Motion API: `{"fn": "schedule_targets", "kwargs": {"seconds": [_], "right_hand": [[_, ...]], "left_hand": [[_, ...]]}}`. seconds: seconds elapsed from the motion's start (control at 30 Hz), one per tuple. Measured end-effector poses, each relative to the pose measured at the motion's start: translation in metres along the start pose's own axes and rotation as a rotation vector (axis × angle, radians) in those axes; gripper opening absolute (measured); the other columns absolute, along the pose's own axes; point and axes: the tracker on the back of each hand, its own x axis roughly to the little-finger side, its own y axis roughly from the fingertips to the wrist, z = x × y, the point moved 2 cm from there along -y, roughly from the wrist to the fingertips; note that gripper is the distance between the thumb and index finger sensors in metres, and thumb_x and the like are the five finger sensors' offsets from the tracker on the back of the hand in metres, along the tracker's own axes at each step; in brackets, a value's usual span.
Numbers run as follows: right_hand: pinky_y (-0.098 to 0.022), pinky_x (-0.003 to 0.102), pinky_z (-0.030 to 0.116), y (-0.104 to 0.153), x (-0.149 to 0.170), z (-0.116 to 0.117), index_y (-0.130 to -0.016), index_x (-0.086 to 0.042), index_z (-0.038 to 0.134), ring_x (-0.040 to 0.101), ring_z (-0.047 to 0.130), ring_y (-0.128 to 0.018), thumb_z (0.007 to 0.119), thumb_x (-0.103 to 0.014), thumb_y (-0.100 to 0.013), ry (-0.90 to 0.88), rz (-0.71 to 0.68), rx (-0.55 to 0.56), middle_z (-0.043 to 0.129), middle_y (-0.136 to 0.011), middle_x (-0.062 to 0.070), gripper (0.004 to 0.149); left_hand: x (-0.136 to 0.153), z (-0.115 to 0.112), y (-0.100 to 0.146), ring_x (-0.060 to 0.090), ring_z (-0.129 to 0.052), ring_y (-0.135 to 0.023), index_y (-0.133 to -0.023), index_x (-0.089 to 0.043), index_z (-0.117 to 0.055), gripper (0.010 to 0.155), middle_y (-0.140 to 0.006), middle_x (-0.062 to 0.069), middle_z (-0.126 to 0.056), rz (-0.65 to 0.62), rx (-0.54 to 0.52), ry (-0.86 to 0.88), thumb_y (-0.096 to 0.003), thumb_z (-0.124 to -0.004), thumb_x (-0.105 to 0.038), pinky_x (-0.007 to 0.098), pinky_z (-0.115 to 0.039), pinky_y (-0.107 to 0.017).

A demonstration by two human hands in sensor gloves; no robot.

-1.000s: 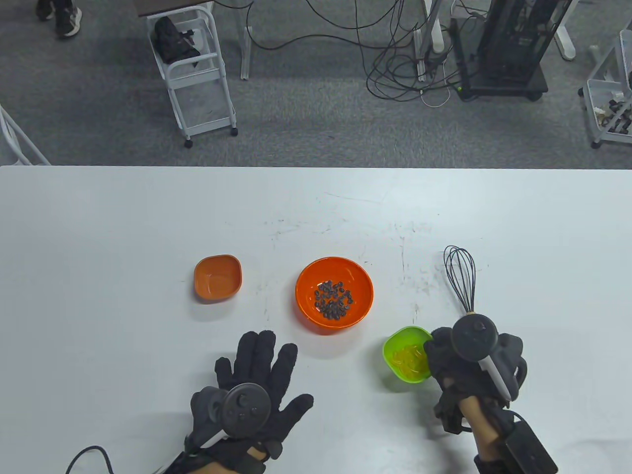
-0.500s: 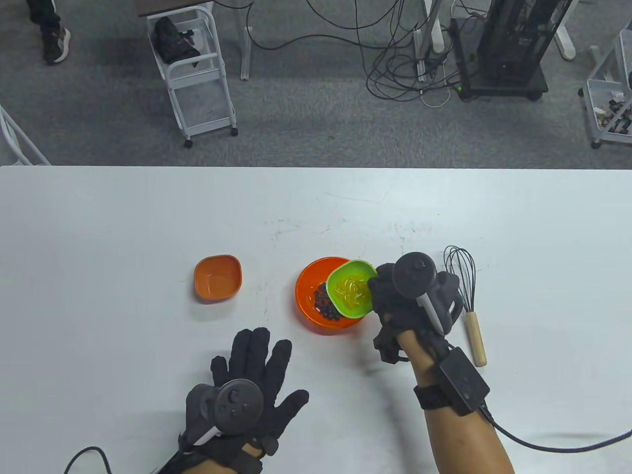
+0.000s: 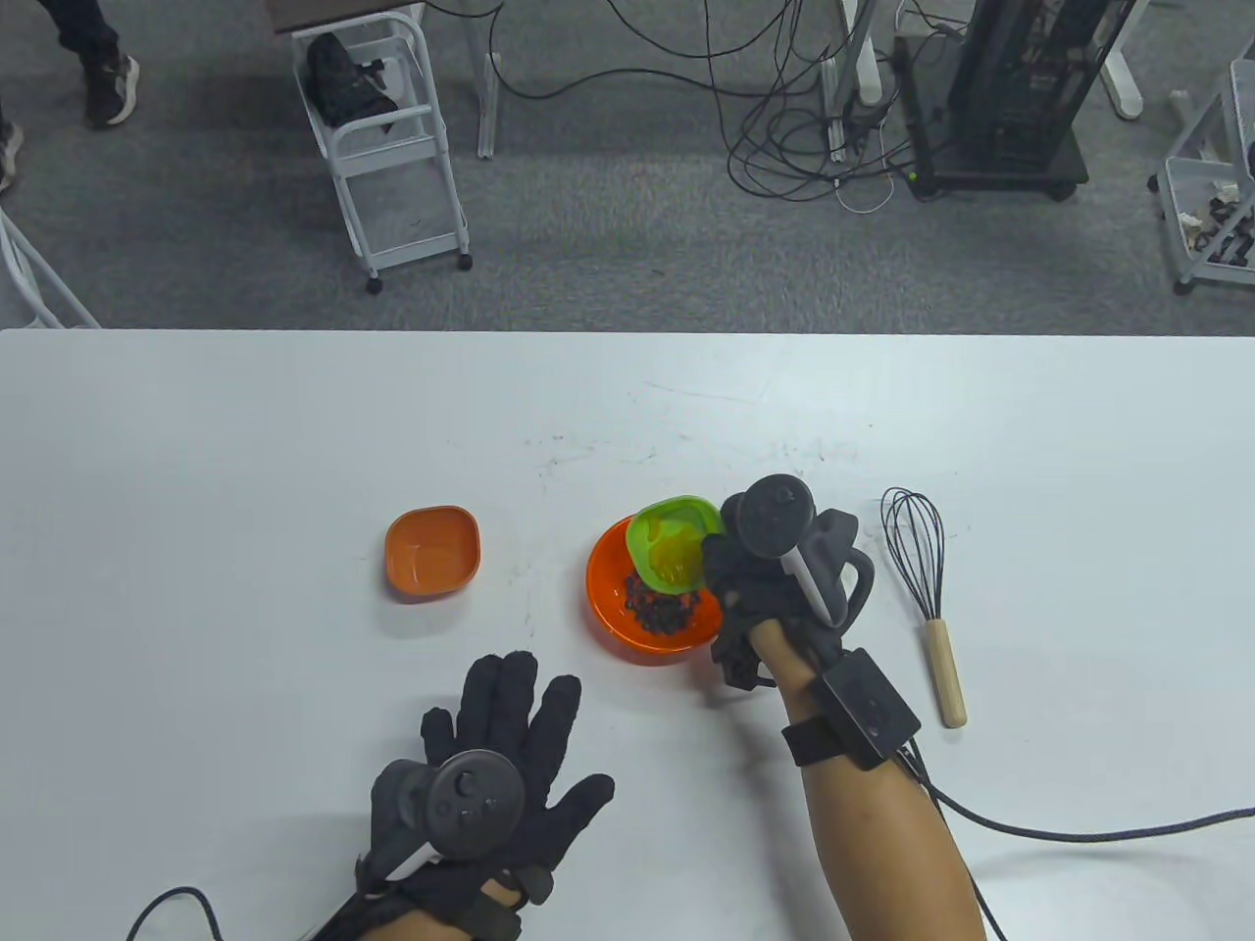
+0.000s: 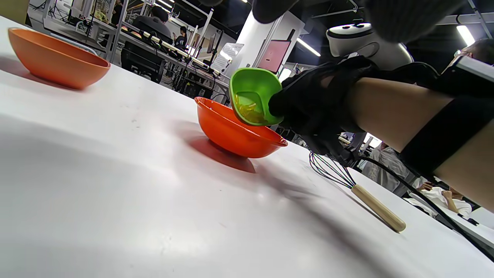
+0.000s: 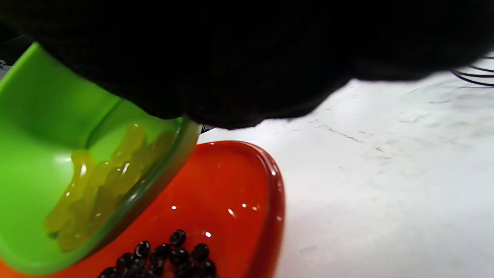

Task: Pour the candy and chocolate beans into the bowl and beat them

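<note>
My right hand (image 3: 755, 578) grips a small green dish (image 3: 669, 545) by its rim and holds it tilted over the round orange bowl (image 3: 613, 618). Yellow candy (image 5: 100, 181) lies slid against the green dish's (image 5: 34, 154) lower side. Dark chocolate beans (image 3: 659, 610) sit in the bottom of the orange bowl (image 5: 239, 193). In the left wrist view the green dish (image 4: 252, 94) hangs just above the bowl's (image 4: 231, 133) rim. My left hand (image 3: 510, 745) lies flat on the table with fingers spread, holding nothing.
An empty small orange dish (image 3: 432, 552) stands left of the bowl. A black wire whisk (image 3: 922, 598) with a wooden handle lies on the table right of my right hand. A cable (image 3: 1079, 831) trails from my right wrist. White table (image 3: 245, 441) stretches beyond.
My right hand lifted the green dish from the table's near right, carried it left over the orange bowl and tilted it steeply; the candy slid to its lower edge. The left hand stayed put.
</note>
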Motion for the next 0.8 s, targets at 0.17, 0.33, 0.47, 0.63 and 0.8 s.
{"fn": "schedule_targets", "kwargs": {"seconds": [0.17, 0.33, 0.47, 0.63, 0.8], "right_hand": [[-0.007, 0.036, 0.094, 0.0002, 0.0004, 0.0043, -0.073, -0.019, 0.086, 0.024, 0.102, -0.013, 0.096, -0.036, -0.042, 0.017, -0.009, 0.011, 0.103, -0.046, 0.006, 0.037], [-0.007, 0.037, 0.093, 0.0024, 0.0002, 0.0056, -0.069, -0.018, 0.086, 0.026, 0.102, -0.014, 0.095, -0.035, -0.042, 0.034, -0.028, 0.049, 0.103, -0.048, 0.006, 0.033], [-0.011, 0.038, 0.094, 0.005, 0.0012, 0.0064, -0.068, -0.018, 0.086, 0.027, 0.103, -0.019, 0.093, -0.035, -0.043, 0.029, -0.048, 0.101, 0.102, -0.052, 0.006, 0.031], [-0.011, 0.037, 0.096, 0.0077, 0.0007, 0.0045, -0.068, -0.018, 0.085, 0.026, 0.104, -0.019, 0.093, -0.036, -0.044, 0.035, -0.076, 0.153, 0.102, -0.053, 0.005, 0.031], [-0.009, 0.035, 0.095, 0.0053, 0.0052, 0.0017, -0.068, -0.018, 0.085, 0.024, 0.104, -0.017, 0.093, -0.037, -0.043, -0.057, -0.053, 0.12, 0.102, -0.05, 0.004, 0.032]], "left_hand": [[-0.0003, -0.0009, -0.0007, 0.049, -0.015, -0.111, -0.116, -0.032, -0.031, 0.088, -0.122, 0.017, -0.019, 0.001, 0.011, -0.001, -0.0468, -0.063, -0.076, 0.089, -0.03, -0.059], [-0.0012, -0.0015, -0.0008, 0.048, -0.015, -0.111, -0.116, -0.032, -0.031, 0.088, -0.122, 0.017, -0.019, -0.003, 0.013, -0.005, -0.0468, -0.063, -0.076, 0.089, -0.031, -0.059], [-0.0017, -0.0017, -0.0009, 0.049, -0.015, -0.111, -0.116, -0.032, -0.031, 0.088, -0.122, 0.017, -0.018, -0.007, 0.01, -0.005, -0.0469, -0.063, -0.076, 0.089, -0.031, -0.059], [-0.0018, -0.0025, -0.0013, 0.049, -0.015, -0.111, -0.116, -0.033, -0.031, 0.088, -0.122, 0.017, -0.018, -0.009, 0.013, -0.006, -0.0468, -0.063, -0.076, 0.089, -0.031, -0.059], [-0.0023, -0.0032, -0.0013, 0.049, -0.015, -0.111, -0.116, -0.033, -0.031, 0.088, -0.122, 0.017, -0.018, -0.01, 0.017, -0.009, -0.0468, -0.063, -0.076, 0.089, -0.031, -0.059]]}}
